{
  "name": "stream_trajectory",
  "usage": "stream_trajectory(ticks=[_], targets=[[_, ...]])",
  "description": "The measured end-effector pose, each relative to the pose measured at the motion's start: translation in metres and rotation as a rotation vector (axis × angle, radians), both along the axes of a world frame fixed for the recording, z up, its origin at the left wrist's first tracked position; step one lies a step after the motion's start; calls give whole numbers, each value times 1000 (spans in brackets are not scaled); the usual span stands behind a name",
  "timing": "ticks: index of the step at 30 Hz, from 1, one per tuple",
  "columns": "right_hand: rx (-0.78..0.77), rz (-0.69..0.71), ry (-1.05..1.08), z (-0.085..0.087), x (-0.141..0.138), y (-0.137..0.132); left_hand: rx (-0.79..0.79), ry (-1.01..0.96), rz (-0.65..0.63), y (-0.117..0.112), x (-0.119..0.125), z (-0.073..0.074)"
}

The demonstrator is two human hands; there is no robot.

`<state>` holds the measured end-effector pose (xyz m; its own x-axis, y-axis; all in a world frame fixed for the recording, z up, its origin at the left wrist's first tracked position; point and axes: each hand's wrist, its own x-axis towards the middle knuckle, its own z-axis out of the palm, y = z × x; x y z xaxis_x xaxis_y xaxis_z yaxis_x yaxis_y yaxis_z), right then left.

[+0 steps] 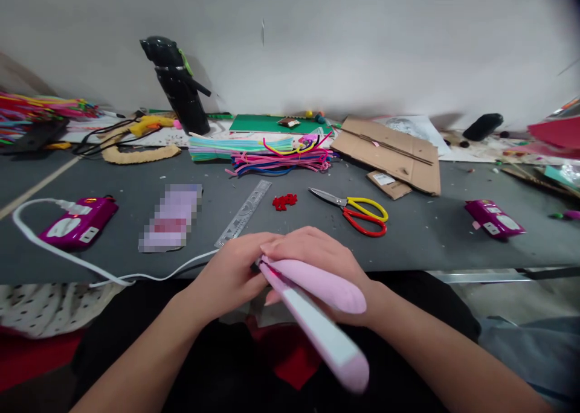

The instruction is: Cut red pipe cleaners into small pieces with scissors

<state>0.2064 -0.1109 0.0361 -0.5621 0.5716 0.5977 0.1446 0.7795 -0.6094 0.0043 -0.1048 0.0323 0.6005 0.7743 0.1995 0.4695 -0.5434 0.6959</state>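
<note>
A pink flat iron point(317, 334) is held at the table's front edge, its two arms spread apart and pointing toward my lap. My left hand point(238, 274) is closed around its hinge end, where the white cord point(190, 262) runs in. My right hand point(319, 259) wraps over the same end from the right, fingers overlapping the left. Between the plates near the hinge there is a bit of red that I cannot make out. Just beyond the hands lie a small red fuzzy bundle point(284, 202), a clear ruler point(244, 214) and scissors point(351, 211) with yellow and red handles.
The cord leads to a purple power adapter point(81, 223) at left; another purple adapter point(493, 218) lies at right. A blurred phone-shaped object point(172, 217) is left of the ruler. Pipe cleaner bundles point(281, 159), cardboard point(389, 153), a black flask point(179, 87) and a yellow glue gun point(151, 124) stand behind.
</note>
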Motion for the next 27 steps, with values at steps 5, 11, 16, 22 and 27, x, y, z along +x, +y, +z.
stream_trajectory(ticks=[5, 11, 16, 22, 27], targets=[[26, 17, -20, -5, -1, -1, 61, 29, 9, 1, -1, -2], [3, 36, -21, -4, -1, -1, 88, 78, 19, 3, -1, -3], [-4, 42, -26, 0, -1, -1, 95, 104, 37, 2, -1, -2], [-15, 33, -12, 2, -1, -3, 115, 90, 48, 2, -3, -6], [-125, -51, 34, 3, -1, -5, 95, 77, 46, 3, -2, -5]])
